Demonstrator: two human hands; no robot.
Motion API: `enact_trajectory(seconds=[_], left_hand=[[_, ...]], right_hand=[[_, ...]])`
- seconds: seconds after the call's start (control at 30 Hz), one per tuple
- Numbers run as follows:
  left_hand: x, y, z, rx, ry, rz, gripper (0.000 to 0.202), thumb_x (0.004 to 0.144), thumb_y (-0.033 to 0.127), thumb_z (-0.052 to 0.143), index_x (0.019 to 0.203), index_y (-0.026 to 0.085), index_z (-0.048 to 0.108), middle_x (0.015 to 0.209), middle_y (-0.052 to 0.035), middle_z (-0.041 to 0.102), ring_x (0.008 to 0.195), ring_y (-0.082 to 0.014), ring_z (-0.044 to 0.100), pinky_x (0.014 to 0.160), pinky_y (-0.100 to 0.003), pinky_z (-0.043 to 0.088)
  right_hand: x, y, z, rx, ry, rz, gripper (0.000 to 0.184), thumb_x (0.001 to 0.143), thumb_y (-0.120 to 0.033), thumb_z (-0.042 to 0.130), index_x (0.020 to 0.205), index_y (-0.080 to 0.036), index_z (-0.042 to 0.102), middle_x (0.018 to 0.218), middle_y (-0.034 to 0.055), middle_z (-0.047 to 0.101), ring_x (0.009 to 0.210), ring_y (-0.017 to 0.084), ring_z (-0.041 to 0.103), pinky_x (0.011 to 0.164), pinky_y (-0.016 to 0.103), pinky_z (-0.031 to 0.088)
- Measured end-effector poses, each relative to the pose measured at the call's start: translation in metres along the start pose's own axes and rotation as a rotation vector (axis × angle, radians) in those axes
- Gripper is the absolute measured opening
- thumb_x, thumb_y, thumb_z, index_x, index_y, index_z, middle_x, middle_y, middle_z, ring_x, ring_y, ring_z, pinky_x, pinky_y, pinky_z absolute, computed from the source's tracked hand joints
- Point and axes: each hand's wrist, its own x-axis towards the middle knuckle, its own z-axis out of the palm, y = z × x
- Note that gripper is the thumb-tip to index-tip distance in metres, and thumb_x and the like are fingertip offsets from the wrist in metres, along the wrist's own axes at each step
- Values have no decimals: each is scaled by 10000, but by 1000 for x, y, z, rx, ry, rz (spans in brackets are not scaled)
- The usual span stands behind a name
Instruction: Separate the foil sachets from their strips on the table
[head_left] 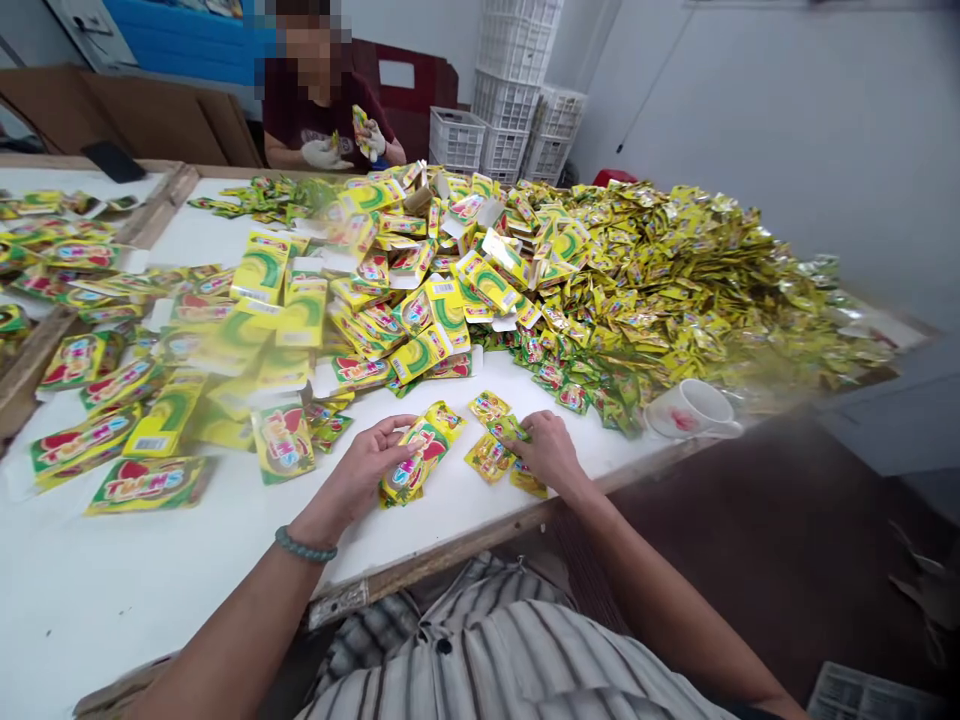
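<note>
shown nearest: a grey-white garment with dark stripes (495, 650), close to the wood-edged white tabletop (259, 545). just past that edge, grasps with the bare left hand (371, 465), thumb uppermost, a flat rectangular yellow-and-green packet (424, 455) printed with bright letters and red fruit; held slantwise, carton or pouch impossible to tell. to its right, sets the bare right hand (551, 450), fingers bent, upon small flat yellow-and-green sachets (491, 457); cannot tell whether pinching or merely touching. judged as gathering sachets with the right while steadying the packet with the left; calls next, on that reading, for a light fingertip pinch under one thin edge. farther right: a white cup with a red motif (686, 408). beyond: loosely piled yellow-and-green printed cartons (487, 285), and, rightward, a broad heap of shiny yellow sachets (675, 250). at the far side: a dark-red-shirted co-worker (289, 125), holding similar items in white-gloved hands (324, 155); behind, stacked white lattice crates (517, 60).
</note>
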Motion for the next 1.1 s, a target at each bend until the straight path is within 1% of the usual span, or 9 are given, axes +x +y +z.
enact_trajectory(seconds=[0.1,0.17,0.33,0.4,0.5,0.6,0.8,0.93,1.1], left_hand=[[1,-3,-4,57,5,45,649,557,292,858,1119,132,575,759,-25,724,650,-159,678,611,-237,511],[2,-3,-7,114,17,64,621,578,326,848,1104,125,584,706,-14,707,624,-160,665,590,-237,493],[1,-3,-6,216,-2,100,593,607,395,830,1079,107,616,680,-12,703,559,-137,625,544,-226,458],[0,-2,-5,179,-23,121,616,609,408,831,1099,107,611,718,-22,719,602,-143,645,579,-232,480],[-1,-2,-6,87,-26,138,662,589,399,849,1130,114,596,825,-57,749,716,-178,689,689,-277,528],[0,-3,-10,67,-34,150,647,583,391,856,1113,111,614,886,-86,757,775,-207,703,733,-305,540],[3,-6,-13,90,-8,193,634,625,426,829,1142,120,627,913,-82,758,793,-206,704,726,-293,539],[2,-4,-12,119,-34,178,568,643,431,819,1089,117,661,917,-83,759,786,-190,699,713,-266,533],[0,-1,-9,26,-97,117,563,623,384,844,1086,126,655,855,-65,761,720,-172,698,663,-252,541]], right_hand=[[1,-9,1,310,1,22,267,720,-411,706,773,-215,534,661,-28,558,621,160,507,579,265,376],[4,-17,-3,586,12,1,302,734,-464,673,721,-214,504,597,-48,505,557,133,462,543,254,353],[9,-54,-7,1158,-34,29,352,662,-447,741,742,-204,500,611,-50,511,544,107,472,538,243,415],[7,-71,-1,1279,-74,26,366,634,-423,756,806,-209,515,646,-51,523,568,113,505,557,254,470],[3,-85,11,1218,-88,-31,319,660,-369,722,896,-214,574,674,-44,532,600,127,535,577,273,512],[-1,-83,18,1067,-24,-108,212,715,-304,655,905,-220,617,705,-17,588,638,148,572,606,286,516],[-5,-76,10,816,156,-213,121,778,-229,587,883,-221,645,779,18,690,708,174,635,707,311,513],[-3,-81,6,767,76,-376,108,792,-216,583,862,-221,665,787,15,710,721,174,651,716,304,506],[2,-83,13,889,46,-246,84,751,-231,617,823,-212,656,714,6,682,670,176,618,643,296,491]])
